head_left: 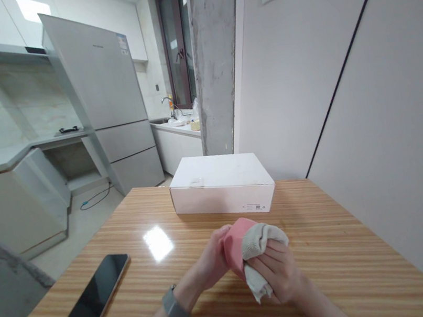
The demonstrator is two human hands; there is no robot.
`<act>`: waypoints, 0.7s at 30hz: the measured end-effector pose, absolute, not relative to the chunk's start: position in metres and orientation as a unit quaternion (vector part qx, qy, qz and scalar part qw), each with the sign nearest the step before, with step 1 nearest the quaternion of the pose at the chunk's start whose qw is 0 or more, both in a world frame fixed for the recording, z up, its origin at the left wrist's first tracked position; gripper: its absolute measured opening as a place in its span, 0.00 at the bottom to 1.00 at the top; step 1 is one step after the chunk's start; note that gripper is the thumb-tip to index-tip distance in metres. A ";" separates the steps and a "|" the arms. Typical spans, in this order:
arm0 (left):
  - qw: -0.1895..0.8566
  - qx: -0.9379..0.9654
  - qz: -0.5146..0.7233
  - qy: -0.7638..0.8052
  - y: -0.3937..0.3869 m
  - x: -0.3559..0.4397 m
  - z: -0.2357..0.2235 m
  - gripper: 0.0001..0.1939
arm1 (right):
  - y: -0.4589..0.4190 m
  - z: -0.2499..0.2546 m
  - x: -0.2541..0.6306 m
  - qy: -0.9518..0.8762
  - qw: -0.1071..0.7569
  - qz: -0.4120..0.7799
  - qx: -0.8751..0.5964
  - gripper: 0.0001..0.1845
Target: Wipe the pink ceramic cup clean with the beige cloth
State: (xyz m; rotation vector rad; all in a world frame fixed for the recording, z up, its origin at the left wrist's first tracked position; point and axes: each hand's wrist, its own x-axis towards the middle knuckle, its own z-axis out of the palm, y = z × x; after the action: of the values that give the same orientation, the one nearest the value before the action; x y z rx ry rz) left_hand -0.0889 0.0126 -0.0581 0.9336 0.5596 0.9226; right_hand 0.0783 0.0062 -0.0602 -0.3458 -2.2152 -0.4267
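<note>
1. Pink and beige fabric, a bundled pair of cloths point(249, 251), sits clasped between both hands just above the striped wooden tabletop point(349, 259).
2. The left hand point(213, 259) is curled shut on the pink part of the bundle, its fingers wrapped over the top and left side; a grey watch band point(175, 308) circles that wrist.
3. The right hand point(280, 272) is closed on the beige part, fingers folded across the front of it, with the thumb hidden behind the fabric.
4. The bundle's long axis runs roughly from upper left to lower right: the pink, rounded end points up and away from the person, while a loose beige tail point(259, 288) hangs down out of the right hand toward the table.
5. Whether the tail touches the tabletop cannot be told.
6. Beyond the grip, farther from the person, a flat white rectangular cardboard box point(221, 183) lies on the table, near the hands but apart from them.
7. Well to the left of the grip, a black-screened smartphone point(92, 303) lies flat near the table's left edge, its long side angled toward the box, with a cable at its near end.
8. Past the table stands a tall grey refrigerator point(106, 89).
</note>
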 end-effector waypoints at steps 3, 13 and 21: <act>0.766 0.421 0.409 0.264 0.016 -0.095 -0.057 0.31 | 0.004 -0.063 0.073 -0.897 0.401 -0.156 -0.102 0.19; 0.560 0.631 0.417 0.338 0.017 -0.106 -0.047 0.24 | 0.008 -0.061 0.073 -0.895 0.416 -0.093 -0.128 0.20; 0.674 0.509 0.466 0.264 0.015 -0.096 -0.062 0.22 | 0.011 -0.059 0.082 -0.874 0.427 -0.140 -0.187 0.17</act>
State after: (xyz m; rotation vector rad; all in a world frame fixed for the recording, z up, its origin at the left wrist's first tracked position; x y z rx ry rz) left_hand -0.0956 0.0146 -0.0623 1.1444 0.5942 1.0486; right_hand 0.0819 0.0113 -0.0586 -0.4666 -2.1827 -0.3508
